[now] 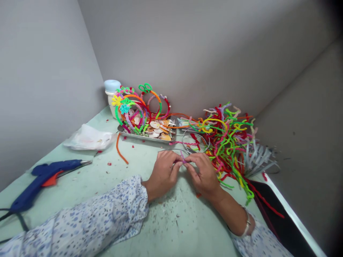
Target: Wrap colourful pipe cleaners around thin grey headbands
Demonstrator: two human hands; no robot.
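Note:
Between the fingertips of both hands is a small piece of purple pipe cleaner (183,158), pinched near the middle of the table. My left hand (164,173) grips it from the left, thumb and forefinger pressed together. From the right, my right hand (203,174) pinches the same piece, its fingertips almost touching those of the left. A thin grey wire hoop (196,129) lies just behind the hands. Whether the purple piece is joined to a wire behind the fingers is hard to tell.
A metal tray (147,137) of shell-like pieces and colourful hoops stands behind, beside a white bottle (112,85). Tangled pipe cleaners (227,139) and grey strips (258,159) are piled right. At left lie a blue glue gun (40,178) and a plastic bag (91,137).

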